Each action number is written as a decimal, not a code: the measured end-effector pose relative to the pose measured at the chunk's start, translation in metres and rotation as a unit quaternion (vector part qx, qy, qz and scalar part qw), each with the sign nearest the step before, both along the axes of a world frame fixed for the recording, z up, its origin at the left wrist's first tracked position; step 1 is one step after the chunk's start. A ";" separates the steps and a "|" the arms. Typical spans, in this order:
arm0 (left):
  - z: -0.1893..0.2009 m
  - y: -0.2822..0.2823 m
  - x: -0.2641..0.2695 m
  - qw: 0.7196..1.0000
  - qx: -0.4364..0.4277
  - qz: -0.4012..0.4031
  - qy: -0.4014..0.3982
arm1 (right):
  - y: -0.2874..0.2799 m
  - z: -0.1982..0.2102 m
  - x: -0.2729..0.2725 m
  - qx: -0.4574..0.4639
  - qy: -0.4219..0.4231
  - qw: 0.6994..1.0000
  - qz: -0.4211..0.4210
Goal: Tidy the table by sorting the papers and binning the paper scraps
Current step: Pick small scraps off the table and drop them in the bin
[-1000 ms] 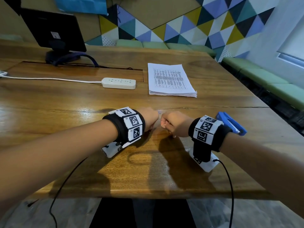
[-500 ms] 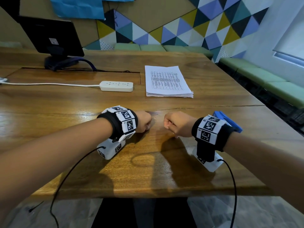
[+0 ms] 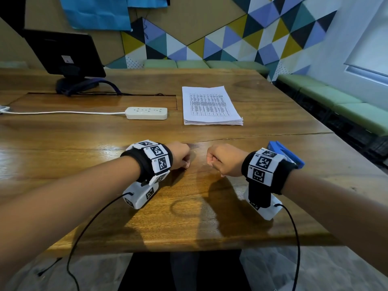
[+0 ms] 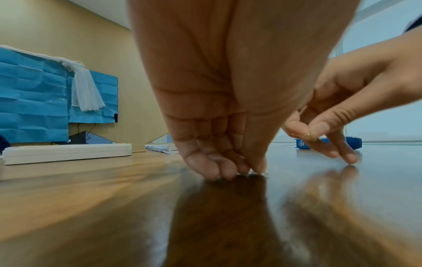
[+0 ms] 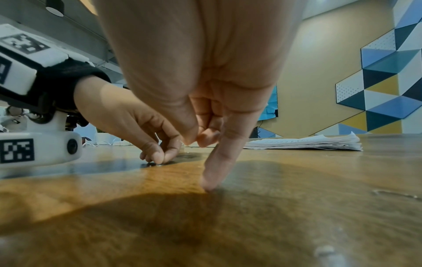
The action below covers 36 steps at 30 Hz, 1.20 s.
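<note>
**Both hands down on the worktop, fingertips bunched**

The left hand (image 3: 180, 155) sits near the front middle of the wooden worktop (image 3: 84, 139), its fingers curled and drawn together with the tips touching the wood. The left wrist view shows the fingertips (image 4: 214, 169) pressed to the surface; whether they pinch a paper scrap cannot be told — anything there is too small to make out.

The right hand (image 3: 224, 159) lies just beside it, apart by a small gap. Its thumb and forefinger (image 5: 205, 139) are pinched together above the wood, and another finger (image 5: 212, 173) reaches down with its tip on the worktop. Whether the pinch holds anything is not clear.

The stack of papers (image 3: 211, 106) lies squared up farther back, right of centre, well apart from both hands. Left of it sits a white power strip (image 3: 147, 113) with its cord running off to the left edge. A blue object (image 3: 287, 153) rests behind the right wrist. A dark monitor (image 3: 65, 53) stands at the back left.
</note>
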State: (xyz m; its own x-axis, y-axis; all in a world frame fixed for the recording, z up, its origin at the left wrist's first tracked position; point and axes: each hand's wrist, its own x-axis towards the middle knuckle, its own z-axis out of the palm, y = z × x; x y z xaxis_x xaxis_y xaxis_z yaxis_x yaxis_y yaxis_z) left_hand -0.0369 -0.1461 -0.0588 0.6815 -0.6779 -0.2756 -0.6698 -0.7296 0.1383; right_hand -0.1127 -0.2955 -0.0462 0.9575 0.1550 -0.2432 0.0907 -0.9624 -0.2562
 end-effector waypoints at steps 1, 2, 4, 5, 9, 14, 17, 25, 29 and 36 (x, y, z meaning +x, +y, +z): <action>0.000 -0.001 0.000 1.000 -0.003 -0.004 -0.005 | -0.001 0.000 0.000 0.000 -0.003 1.000 0.001; -0.001 -0.001 0.001 1.000 -0.007 -0.010 -0.012 | 0.000 0.000 0.000 0.001 -0.005 1.000 0.002; 0.000 0.000 0.002 0.999 -0.015 -0.025 -0.021 | 0.000 0.000 -0.001 0.005 -0.004 1.000 0.000; 0.001 0.000 0.002 0.999 -0.019 -0.033 -0.023 | 0.000 0.001 -0.001 0.007 -0.004 1.000 -0.001; 0.003 0.001 0.001 0.997 -0.016 -0.064 -0.039 | 0.001 0.000 0.000 0.012 0.003 1.000 -0.010; 0.000 -0.001 0.002 0.992 0.033 -0.101 -0.063 | 0.004 0.001 0.003 0.002 0.005 1.000 -0.009; -0.007 0.000 0.002 0.989 0.047 -0.113 -0.087 | 0.004 0.001 0.002 0.003 0.006 1.000 -0.012; -0.005 -0.004 -0.001 0.990 0.074 -0.083 -0.083 | 0.012 0.001 -0.001 -0.004 0.009 1.000 0.006; -0.008 -0.001 -0.001 0.995 0.048 -0.059 -0.064 | 0.019 0.002 0.001 -0.031 0.064 0.997 0.044; -0.013 0.007 0.001 0.999 -0.017 -0.031 -0.028 | 0.013 -0.007 -0.005 -0.084 -0.021 0.996 0.025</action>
